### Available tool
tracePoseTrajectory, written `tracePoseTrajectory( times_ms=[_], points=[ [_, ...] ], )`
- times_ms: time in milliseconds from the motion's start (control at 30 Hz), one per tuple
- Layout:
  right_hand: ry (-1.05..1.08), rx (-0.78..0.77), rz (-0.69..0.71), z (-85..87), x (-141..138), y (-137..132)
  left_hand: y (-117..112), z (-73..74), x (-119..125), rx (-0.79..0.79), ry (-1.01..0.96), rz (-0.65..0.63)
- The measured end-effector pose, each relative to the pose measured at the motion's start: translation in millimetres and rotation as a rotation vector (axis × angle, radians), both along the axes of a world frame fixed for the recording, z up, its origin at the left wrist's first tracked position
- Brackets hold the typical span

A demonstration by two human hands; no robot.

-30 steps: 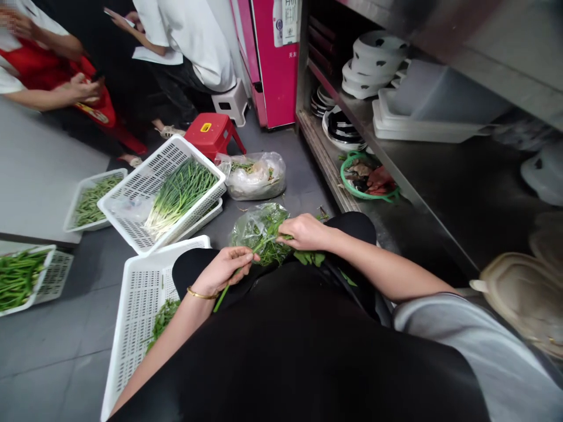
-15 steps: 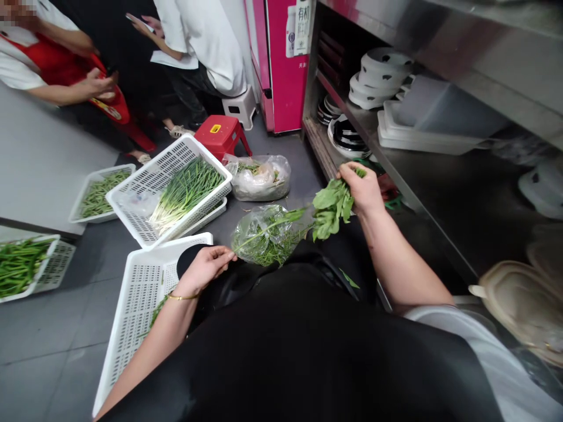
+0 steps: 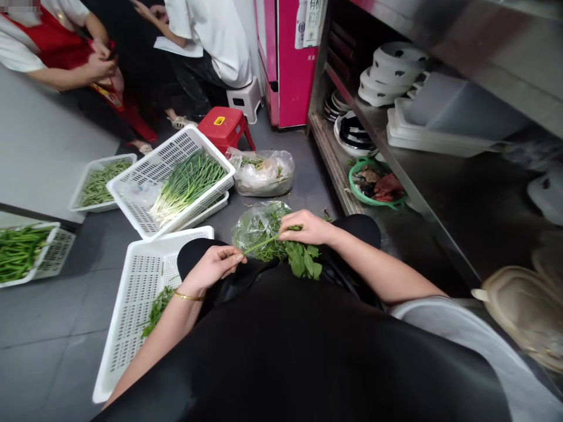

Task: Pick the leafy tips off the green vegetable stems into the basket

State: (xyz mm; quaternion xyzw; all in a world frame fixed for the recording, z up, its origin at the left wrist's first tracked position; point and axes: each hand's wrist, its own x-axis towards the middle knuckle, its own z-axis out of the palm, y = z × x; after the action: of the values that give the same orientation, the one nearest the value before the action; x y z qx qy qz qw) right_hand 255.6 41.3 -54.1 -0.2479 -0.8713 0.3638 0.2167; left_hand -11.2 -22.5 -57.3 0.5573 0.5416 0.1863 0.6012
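My right hand point(image 3: 305, 227) is closed on a leafy green sprig point(image 3: 302, 259), its leaves hanging over my lap. My left hand point(image 3: 213, 265), a gold bangle on its wrist, pinches the thin end of that sprig's stem. Both hands hover just in front of a clear plastic bag of greens point(image 3: 259, 234) lying on the floor by my knees. A white perforated basket point(image 3: 132, 310) with a few picked greens in it sits at my left side.
A tilted white basket of green onions point(image 3: 176, 181), trays of green beans point(image 3: 101, 181), a second plastic bag point(image 3: 264, 173) and a red stool point(image 3: 224, 126) lie ahead. Steel shelves with plates and a green basket point(image 3: 373, 184) stand right. Two people sit at the back left.
My right hand, raised toward the shelf with the leafy sprig half a second ago, has come back down over the bag. My left hand now pinches the stem's end.
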Motion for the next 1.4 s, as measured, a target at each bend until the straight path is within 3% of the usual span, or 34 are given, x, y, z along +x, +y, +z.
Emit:
tracePoseTrajectory(
  times_ms=[133,233,333,467,533,600,667,767,833,900,1000,1167,1300,1400],
  points=[
    [0.239,-0.123,-0.313,13.2,35.0,-3.2,0.7,-0.4,-20.9,-0.006,0.044,0.034],
    [0.201,-0.025,-0.493,26.7,51.7,-3.5,4.2,-4.6,-31.1,0.106,0.181,0.072],
    [-0.125,0.186,-0.354,32.5,28.9,-3.6,11.0,-7.6,-10.5,0.228,0.249,-0.03],
    [-0.56,0.382,-0.06,21.1,-28.9,-1.8,21.8,4.0,32.2,0.345,0.198,-0.104],
    [-0.548,0.37,0.081,16.0,-41.5,0.3,25.8,12.9,37.3,0.362,0.156,-0.091],
    [-0.311,0.28,0.12,17.0,-36.6,3.3,28.1,16.4,30.9,0.292,0.054,-0.067],
    [0.074,0.163,-0.046,23.8,-18.6,8.2,28.8,10.5,22.1,0.209,-0.07,0.016],
    [0.533,0.051,-0.512,37.9,15.1,18.8,28.5,-13.1,21.1,0.181,-0.151,0.119],
    [0.592,0.041,-0.698,45.2,29.0,26.4,28.6,-30.2,28.1,0.221,-0.133,-0.002],
    [0.509,0.071,-0.727,48.9,27.9,32.5,29.9,-41.3,33.8,0.309,-0.096,-0.097],
    [0.351,0.075,-0.584,47.4,-8.4,36.6,34.2,-40.8,31.7,0.335,-0.197,0.057],
    [0.305,-0.081,-0.22,30.6,-134.2,37.5,35.7,-13.7,8.1,0.314,-0.646,0.357],
    [0.112,0.076,0.02,18.7,-228.6,35.3,15.8,-5.5,-47.5,0.21,-0.636,0.677],
    [-0.031,0.171,0.23,10.4,-277.8,19.1,-19.4,-16.3,-109.4,0.175,-0.426,0.793]
  ],
)
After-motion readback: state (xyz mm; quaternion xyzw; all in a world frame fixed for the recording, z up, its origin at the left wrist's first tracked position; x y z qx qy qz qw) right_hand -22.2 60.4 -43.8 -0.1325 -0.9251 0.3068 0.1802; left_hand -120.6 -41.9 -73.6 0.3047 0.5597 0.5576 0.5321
